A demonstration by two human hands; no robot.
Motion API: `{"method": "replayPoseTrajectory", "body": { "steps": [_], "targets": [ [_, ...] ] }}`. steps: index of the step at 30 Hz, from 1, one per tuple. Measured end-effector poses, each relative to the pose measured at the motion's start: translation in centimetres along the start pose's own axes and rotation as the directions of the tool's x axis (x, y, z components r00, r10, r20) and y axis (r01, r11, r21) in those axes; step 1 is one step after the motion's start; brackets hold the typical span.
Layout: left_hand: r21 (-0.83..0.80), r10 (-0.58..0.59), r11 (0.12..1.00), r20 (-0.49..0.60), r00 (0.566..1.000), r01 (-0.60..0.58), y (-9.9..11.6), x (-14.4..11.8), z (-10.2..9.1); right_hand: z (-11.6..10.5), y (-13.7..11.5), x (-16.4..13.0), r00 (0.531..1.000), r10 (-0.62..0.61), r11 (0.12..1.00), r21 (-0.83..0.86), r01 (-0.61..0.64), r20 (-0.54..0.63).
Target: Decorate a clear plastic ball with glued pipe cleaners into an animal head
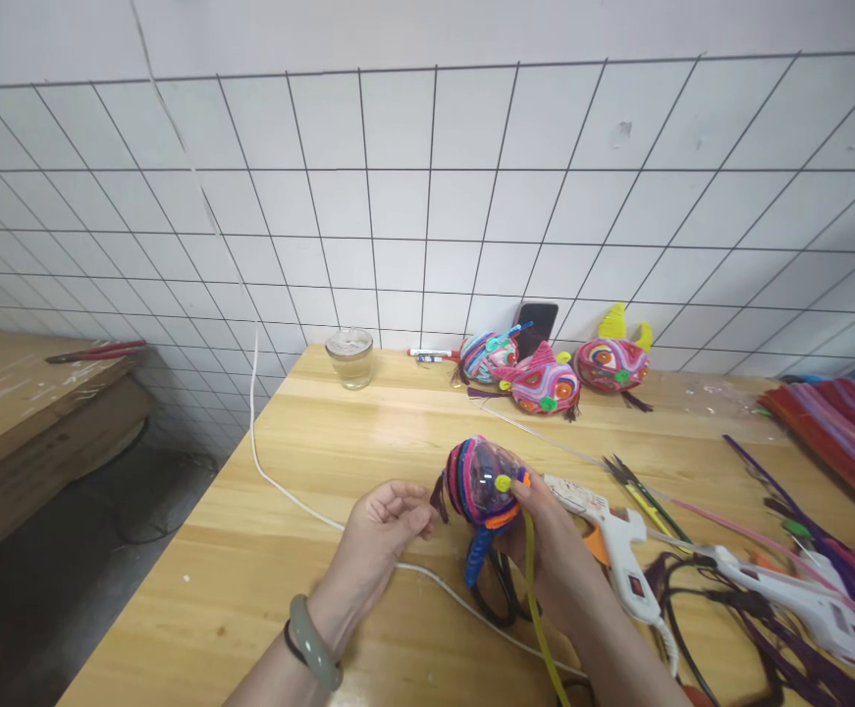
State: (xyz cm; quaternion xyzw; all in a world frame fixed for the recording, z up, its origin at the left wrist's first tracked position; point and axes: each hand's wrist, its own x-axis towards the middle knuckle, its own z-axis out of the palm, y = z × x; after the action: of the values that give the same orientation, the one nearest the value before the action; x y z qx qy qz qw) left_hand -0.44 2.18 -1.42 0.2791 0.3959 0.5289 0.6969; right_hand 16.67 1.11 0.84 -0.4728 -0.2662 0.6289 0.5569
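My right hand (545, 530) is closed around a clear plastic ball (482, 481) partly wrapped in pink, blue, black and orange fuzzy chenille stems. The thumb presses near a yellow button (502, 483) on its side. A yellow chenille stem (537, 609) hangs down from the ball by my right palm. From the ball's left end droops a dark purple tassel (439, 498). My left hand (390, 520) has its fingers curled in, with the fingertips beside that tassel; whether they pinch it is hard to see. Below the ball shows a blue fuzzy piece (478, 556).
Two white glue guns (622, 550) (787, 589) lie right among cables. Behind them are pointed tools (640, 496) and colourful chenille stems (839, 432). Decorated fish-like balls (545, 383), a phone (537, 324) and a glass (349, 358) stand near the wall. A white cord (287, 496) crosses the table.
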Motion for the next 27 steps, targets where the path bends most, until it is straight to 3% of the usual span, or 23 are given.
{"method": "replayPoseTrajectory", "body": {
  "steps": [12,27],
  "targets": [
    [0.004,0.001,1.0,-0.031,1.0,0.0,0.02,0.41,-0.67,-0.22,0.36,0.05,0.999,0.02,1.0,0.005,-0.02,-0.031],
    [-0.007,0.028,1.0,-0.039,0.999,-0.028,0.4,0.66,-0.55,-0.34,0.52,0.18,1.0,0.01,1.0,-0.001,-0.01,0.016]
  ]
}}
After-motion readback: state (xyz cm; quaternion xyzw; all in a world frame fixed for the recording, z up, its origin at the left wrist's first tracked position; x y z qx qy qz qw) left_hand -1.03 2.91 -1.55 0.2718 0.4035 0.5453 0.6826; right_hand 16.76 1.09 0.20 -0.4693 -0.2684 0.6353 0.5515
